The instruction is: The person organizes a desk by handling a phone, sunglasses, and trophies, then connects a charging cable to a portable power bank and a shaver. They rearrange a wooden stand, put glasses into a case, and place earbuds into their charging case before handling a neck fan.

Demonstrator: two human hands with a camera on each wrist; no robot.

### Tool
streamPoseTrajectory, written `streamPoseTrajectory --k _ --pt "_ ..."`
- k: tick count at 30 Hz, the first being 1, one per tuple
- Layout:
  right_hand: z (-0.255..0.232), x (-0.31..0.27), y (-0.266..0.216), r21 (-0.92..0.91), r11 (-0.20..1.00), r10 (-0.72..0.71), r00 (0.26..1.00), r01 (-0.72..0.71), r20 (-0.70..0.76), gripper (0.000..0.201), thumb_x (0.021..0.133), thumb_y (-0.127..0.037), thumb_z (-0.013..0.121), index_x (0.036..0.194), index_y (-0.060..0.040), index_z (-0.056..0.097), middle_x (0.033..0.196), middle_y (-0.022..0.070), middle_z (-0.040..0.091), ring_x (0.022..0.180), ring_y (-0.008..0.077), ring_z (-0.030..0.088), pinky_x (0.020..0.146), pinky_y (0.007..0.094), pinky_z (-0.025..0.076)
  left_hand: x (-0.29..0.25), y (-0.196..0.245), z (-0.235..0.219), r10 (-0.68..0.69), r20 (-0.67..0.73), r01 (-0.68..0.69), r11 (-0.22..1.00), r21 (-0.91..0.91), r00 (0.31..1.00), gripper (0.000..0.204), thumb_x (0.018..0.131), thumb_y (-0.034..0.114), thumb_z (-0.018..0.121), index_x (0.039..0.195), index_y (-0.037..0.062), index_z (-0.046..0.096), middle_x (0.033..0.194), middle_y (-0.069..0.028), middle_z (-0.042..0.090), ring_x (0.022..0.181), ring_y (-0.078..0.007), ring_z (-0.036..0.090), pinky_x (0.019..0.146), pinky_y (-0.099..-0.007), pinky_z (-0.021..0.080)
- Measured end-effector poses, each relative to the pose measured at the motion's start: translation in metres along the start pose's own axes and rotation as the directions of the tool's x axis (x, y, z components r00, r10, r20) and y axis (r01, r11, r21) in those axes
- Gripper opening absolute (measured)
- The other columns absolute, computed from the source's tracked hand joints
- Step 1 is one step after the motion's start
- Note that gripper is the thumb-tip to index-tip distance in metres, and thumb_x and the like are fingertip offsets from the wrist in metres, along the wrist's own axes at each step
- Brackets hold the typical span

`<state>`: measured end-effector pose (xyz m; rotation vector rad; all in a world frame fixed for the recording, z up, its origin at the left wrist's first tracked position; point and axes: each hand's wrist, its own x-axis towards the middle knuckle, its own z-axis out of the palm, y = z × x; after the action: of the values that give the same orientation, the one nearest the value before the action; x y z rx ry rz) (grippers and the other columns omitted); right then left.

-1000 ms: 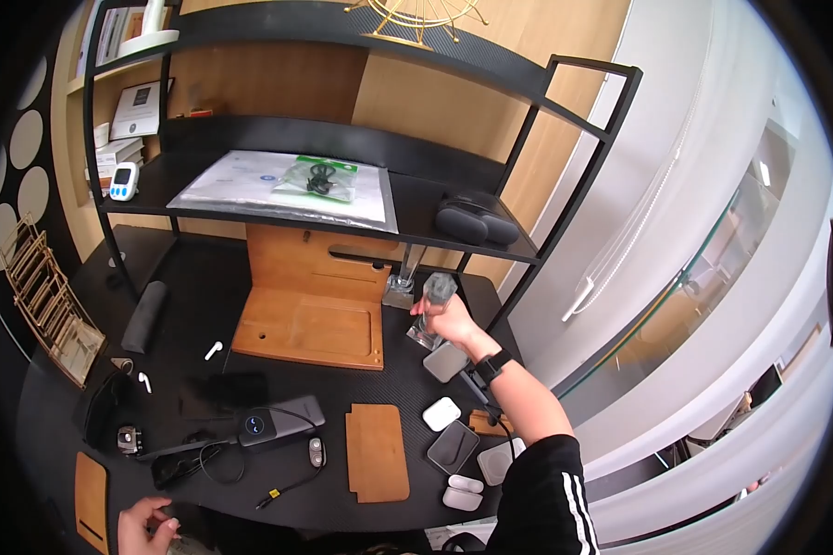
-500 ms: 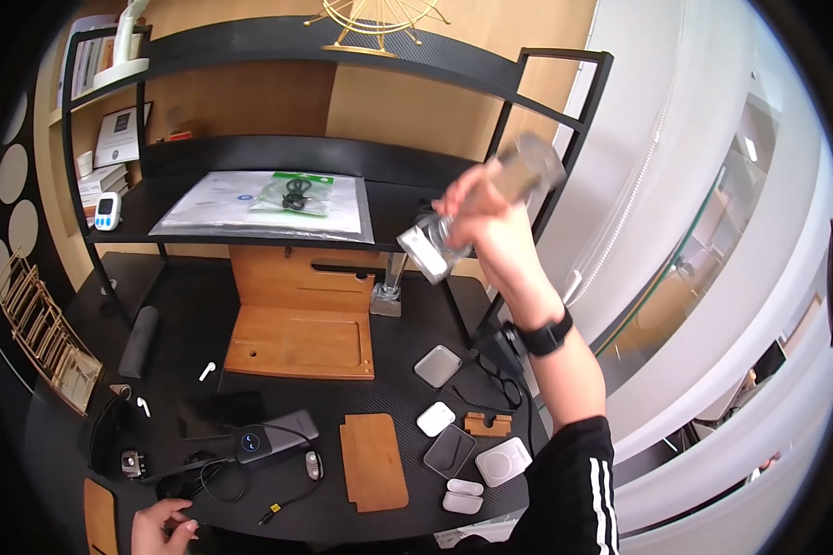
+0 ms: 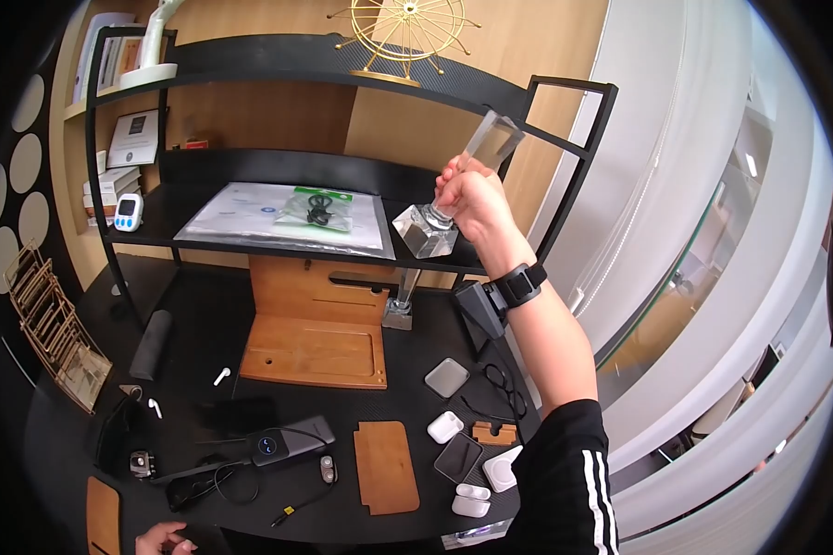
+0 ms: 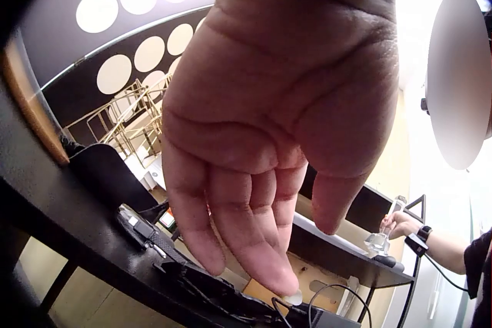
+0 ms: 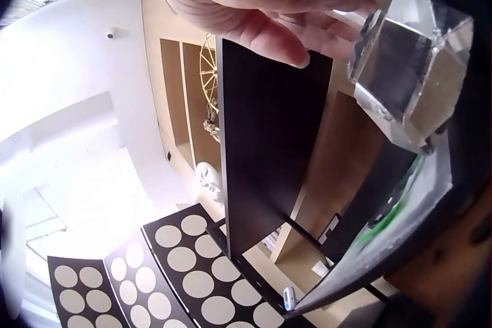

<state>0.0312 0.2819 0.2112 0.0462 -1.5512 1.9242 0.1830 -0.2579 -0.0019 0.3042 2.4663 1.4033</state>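
Observation:
My right hand (image 3: 474,203) grips a clear crystal trophy (image 3: 492,141) by its stem, below a tall block-like top. The trophy leans to the right, its faceted base (image 3: 426,231) close over the right end of the middle shelf (image 3: 296,166). In the right wrist view the base (image 5: 411,70) shows near the fingers, beside the shelf. Below the shelf, a second clear crystal piece (image 3: 398,314) stands on the desk. My left hand (image 3: 165,538) is low at the desk's front edge. Its palm (image 4: 269,113) fills the left wrist view, fingers loosely bent with nothing in them.
A plastic sleeve with papers (image 3: 250,217) and a bagged cable (image 3: 319,211) lie on the shelf. A wooden stand (image 3: 315,351), leather piece (image 3: 387,467), eyeglasses (image 3: 495,393), white earbud case (image 3: 470,501) and power bank (image 3: 292,442) are on the desk. A gold wheel ornament (image 3: 407,37) stands on top.
My right hand has lifted the crystal trophy off the desk, swung it up tilted, and brought it over the shelf's right end. My left hand sits slightly lower in view.

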Motion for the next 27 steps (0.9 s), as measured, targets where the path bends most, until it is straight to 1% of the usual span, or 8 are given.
streamPoseTrajectory --k 8,14,17,18,21,23,25,27 --pt "0.017 0.001 0.009 -0.128 0.991 0.028 0.997 -0.037 -0.076 0.036 0.059 0.019 0.046 0.088 -0.0028 0.052 0.077 0.0038 0.051 0.068 0.0154 0.053 0.044 0.0255 0.04 0.0 0.002 0.001 -0.003 0.001 0.003 1.0 -0.016 1.0 0.026 0.091 0.002 0.055 0.116 -0.0023 0.058 0.083 -0.0069 0.063 0.073 -0.0111 0.06 0.066 -0.0229 0.048" --pt "0.017 -0.006 0.009 -0.107 0.992 -0.069 0.996 0.063 -0.054 0.034 0.06 0.018 0.045 0.087 -0.0013 0.053 0.076 0.0045 0.052 0.067 0.017 0.053 0.043 0.0275 0.042 -0.005 -0.008 -0.002 -0.015 -0.042 0.013 0.999 -0.047 0.999 0.026 0.091 0.001 0.054 0.116 -0.0031 0.058 0.082 -0.0069 0.063 0.074 -0.0112 0.06 0.067 -0.023 0.048" --pt "0.025 -0.024 0.008 -0.196 0.96 -0.185 0.979 0.198 0.084 0.031 0.056 0.018 0.047 0.08 -0.001 0.053 0.073 0.0043 0.051 0.066 0.0158 0.052 0.044 0.0274 0.042 -0.005 -0.01 -0.004 -0.047 -0.048 0.044 0.997 -0.062 0.998 0.026 0.091 0.002 0.055 0.116 -0.0038 0.058 0.081 -0.0068 0.063 0.074 -0.0113 0.06 0.067 -0.0232 0.049" --pt "0.034 -0.037 0.005 -0.195 0.96 -0.175 0.976 0.199 0.133 0.035 0.055 0.019 0.048 0.083 -0.0026 0.048 0.077 0.0047 0.048 0.073 0.0159 0.051 0.05 0.0246 0.042 -0.003 -0.012 -0.004 -0.021 -0.042 0.019 0.998 -0.057 0.999 0.026 0.091 0.002 0.055 0.116 -0.0041 0.058 0.082 -0.0066 0.063 0.074 -0.0114 0.06 0.068 -0.0233 0.049" --pt "0.061 -0.068 0.005 -0.161 0.953 -0.203 0.935 0.257 0.291 0.039 0.052 0.02 0.048 0.083 -0.004 0.047 0.078 0.0051 0.048 0.077 0.0173 0.051 0.054 0.0252 0.043 0.002 -0.017 -0.001 0.004 -0.062 -0.006 0.999 -0.032 0.998 0.021 0.092 0.004 0.055 0.112 -0.0033 0.059 0.079 -0.0061 0.063 0.071 -0.0113 0.06 0.066 -0.0229 0.048" --pt "0.085 -0.091 0.007 -0.164 0.96 -0.147 0.911 0.225 0.386 0.044 0.048 0.021 0.05 0.083 -0.0046 0.047 0.08 0.0047 0.049 0.08 0.0181 0.051 0.061 0.027 0.044 0.01 -0.031 0.005 0.151 -0.182 -0.181 0.97 -0.163 0.972 0.023 0.078 -0.008 0.059 0.101 -0.0051 0.06 0.067 -0.0106 0.061 0.063 -0.0156 0.064 0.056 -0.0258 0.051" --pt "0.107 -0.103 0.026 -0.095 0.972 -0.132 0.831 0.217 0.54 0.045 0.048 0.022 0.05 0.084 -0.0049 0.047 0.08 0.0037 0.049 0.081 0.0166 0.051 0.064 0.0275 0.044 0.011 -0.02 0.002 0.165 -0.162 -0.195 0.962 -0.191 0.973 0.017 0.082 -0.008 0.055 0.098 -0.0065 0.059 0.069 -0.0105 0.062 0.063 -0.0145 0.063 0.059 -0.025 0.052" --pt "0.134 -0.119 0.048 -0.18 0.975 0.009 0.789 0.129 0.614 0.046 0.051 0.023 0.051 0.088 -0.0044 0.049 0.082 0.0031 0.05 0.081 0.0147 0.051 0.067 0.0276 0.046 0.016 -0.016 -0.005 0.127 -0.099 -0.15 0.948 -0.28 0.987 0.017 0.084 -0.006 0.054 0.101 -0.0064 0.058 0.07 -0.0113 0.063 0.062 -0.0141 0.063 0.059 -0.0245 0.051"
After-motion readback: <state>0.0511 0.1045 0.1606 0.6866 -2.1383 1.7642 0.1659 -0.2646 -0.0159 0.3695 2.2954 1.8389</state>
